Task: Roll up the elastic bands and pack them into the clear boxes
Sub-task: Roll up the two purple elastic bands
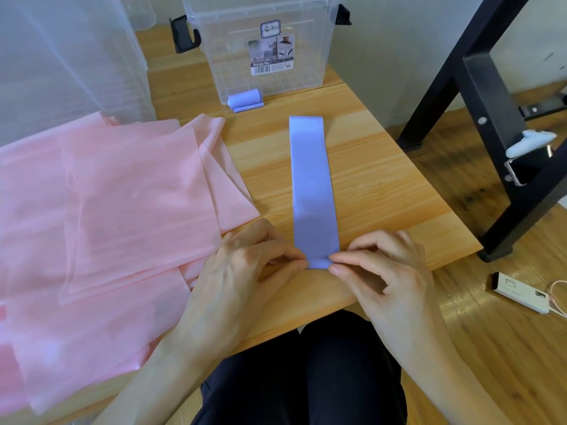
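A lavender elastic band (311, 182) lies flat and lengthwise on the wooden table (383, 191). Its near end is turned over into a small roll. My left hand (248, 265) pinches the left side of that roll and my right hand (380, 268) pinches the right side. A rolled lavender band (245, 99) lies in front of a clear box (267, 44) with black latches at the back of the table. A larger clear box (67, 56) stands at the back left.
Wide pink elastic sheets (101, 210) are spread in a pile over the left half of the table. A black metal frame (497, 124) stands on the floor to the right, and a small white box (518, 291) lies on the floor beside it.
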`<state>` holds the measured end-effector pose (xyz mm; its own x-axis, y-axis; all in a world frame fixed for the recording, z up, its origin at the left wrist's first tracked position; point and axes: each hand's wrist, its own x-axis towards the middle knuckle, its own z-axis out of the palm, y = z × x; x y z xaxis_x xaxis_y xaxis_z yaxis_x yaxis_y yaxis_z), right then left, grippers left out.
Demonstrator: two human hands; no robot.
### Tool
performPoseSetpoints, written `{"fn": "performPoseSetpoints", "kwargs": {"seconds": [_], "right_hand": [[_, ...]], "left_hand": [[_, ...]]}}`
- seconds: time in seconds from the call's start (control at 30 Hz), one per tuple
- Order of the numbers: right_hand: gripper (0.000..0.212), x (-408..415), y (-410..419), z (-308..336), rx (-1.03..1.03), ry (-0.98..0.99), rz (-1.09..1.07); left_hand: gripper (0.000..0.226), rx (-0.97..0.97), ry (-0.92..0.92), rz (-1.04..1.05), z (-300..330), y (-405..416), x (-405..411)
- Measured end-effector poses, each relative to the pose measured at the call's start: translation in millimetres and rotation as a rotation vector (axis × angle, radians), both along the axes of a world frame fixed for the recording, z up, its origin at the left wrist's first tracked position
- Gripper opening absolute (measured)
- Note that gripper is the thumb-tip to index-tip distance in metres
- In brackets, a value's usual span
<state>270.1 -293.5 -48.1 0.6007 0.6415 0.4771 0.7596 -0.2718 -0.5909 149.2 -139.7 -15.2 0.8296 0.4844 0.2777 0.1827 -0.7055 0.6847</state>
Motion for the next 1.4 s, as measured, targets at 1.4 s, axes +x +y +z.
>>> {"fn": "performPoseSetpoints", "kwargs": {"seconds": [1.4], "right_hand": [[0.025, 16.0, 11.0, 12.9, -0.077, 0.146, 0.042]], "left_hand": [[0.019, 0.000, 0.130, 0.092, 2.9, -0.1, 4.5]]}}
